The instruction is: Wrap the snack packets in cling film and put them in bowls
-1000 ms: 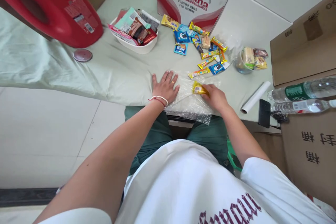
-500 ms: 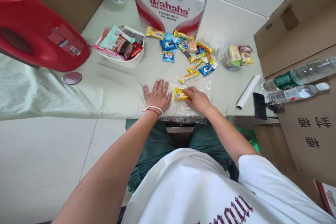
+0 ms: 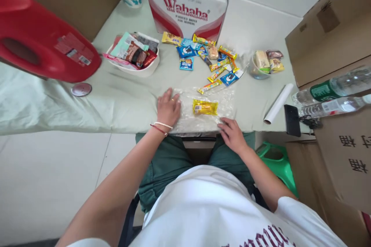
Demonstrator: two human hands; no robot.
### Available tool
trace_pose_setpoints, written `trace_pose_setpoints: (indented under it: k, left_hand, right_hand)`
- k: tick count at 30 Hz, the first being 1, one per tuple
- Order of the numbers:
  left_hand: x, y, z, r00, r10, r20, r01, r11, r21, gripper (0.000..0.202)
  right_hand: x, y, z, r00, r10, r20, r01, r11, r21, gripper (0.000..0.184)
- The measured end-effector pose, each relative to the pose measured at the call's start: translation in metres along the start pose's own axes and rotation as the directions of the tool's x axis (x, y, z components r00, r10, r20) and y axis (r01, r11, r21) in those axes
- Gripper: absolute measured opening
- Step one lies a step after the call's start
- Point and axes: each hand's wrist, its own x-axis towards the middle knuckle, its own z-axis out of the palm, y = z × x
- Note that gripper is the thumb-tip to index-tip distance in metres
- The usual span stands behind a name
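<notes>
packet (image 3: 205, 107) — on film (image 3: 185, 121) | sweets (image 3: 213, 53) — behind packet | basket (image 3: 147, 70) left of sweets | tub (image 3: 257, 72) right | carton (image 3: 188, 11) behind

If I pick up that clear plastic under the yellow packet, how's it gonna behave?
The clear plastic will probably be floppy, since it lies thin and wrinkled on the pale cloth. It's likely light, being see-through film. The yellow packet, lying on it with no hand holding it, may slide off if one edge rises.
</notes>
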Motion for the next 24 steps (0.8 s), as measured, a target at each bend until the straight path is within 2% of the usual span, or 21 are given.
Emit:
trace_pose_setpoints:
  k: [2,4,6,9,11,12,14,17,19,20,22,24]
  left_hand:
    - [-0.009,-0.005,-0.006,0.996,0.026,-0.083,-0.025,1.000,0.004,0.051]
    - [-0.020,-0.010,-0.013,0.987,0.124,-0.103,-0.120,0.992,0.045,0.056]
    - [-0.031,-0.015,-0.022,0.963,0.269,0.002,-0.269,0.962,0.052,0.065]
    - [-0.043,-0.025,-0.034,0.853,0.474,0.217,-0.470,0.880,-0.070,0.080]
    - [-0.048,-0.033,-0.039,0.803,0.522,0.286,-0.507,0.852,-0.133,0.086]
    - [-0.049,-0.035,-0.041,0.803,0.516,0.297,-0.501,0.855,-0.134,0.086]
    - [-0.048,-0.038,-0.039,0.838,0.469,0.279,-0.456,0.883,-0.113,0.074]
    - [-0.032,-0.038,-0.031,0.931,0.323,0.169,-0.292,0.938,-0.184,0.037]
    - [-0.011,-0.040,-0.024,0.988,0.127,0.084,-0.096,0.949,-0.301,0.028]
    - [0.002,-0.042,-0.022,0.999,0.002,0.047,0.015,0.937,-0.350,0.027]
    - [0.025,-0.047,-0.021,0.971,-0.233,-0.051,0.193,0.896,-0.399,0.023]
    - [0.038,-0.050,-0.026,0.910,-0.351,-0.222,0.250,0.889,-0.384,0.019]
  right_hand:
    - [0.007,0.000,-0.006,0.999,0.030,-0.012,-0.029,0.997,0.073,0.028]
    - [0.017,-0.004,-0.016,0.999,0.044,-0.004,-0.043,0.988,0.145,0.026]
    - [0.027,-0.007,-0.028,0.998,0.060,0.009,-0.061,0.977,0.204,0.025]
    - [0.043,-0.007,-0.044,0.991,0.120,0.063,-0.133,0.953,0.271,0.025]
    - [0.055,-0.004,-0.051,0.972,0.205,0.112,-0.231,0.915,0.331,0.026]
    - [0.061,-0.002,-0.054,0.957,0.255,0.137,-0.288,0.885,0.366,0.027]
    - [0.073,0.001,-0.059,0.921,0.341,0.188,-0.389,0.810,0.438,0.030]
    - [0.089,0.008,-0.062,0.884,0.397,0.248,-0.466,0.704,0.536,0.032]
    - [0.099,0.015,-0.064,0.860,0.416,0.295,-0.509,0.652,0.563,0.032]
    - [0.104,0.020,-0.065,0.842,0.434,0.320,-0.539,0.645,0.542,0.031]
    - [0.114,0.031,-0.069,0.814,0.477,0.333,-0.580,0.708,0.402,0.026]
    - [0.128,0.040,-0.075,0.834,0.493,0.250,-0.537,0.828,0.161,0.018]
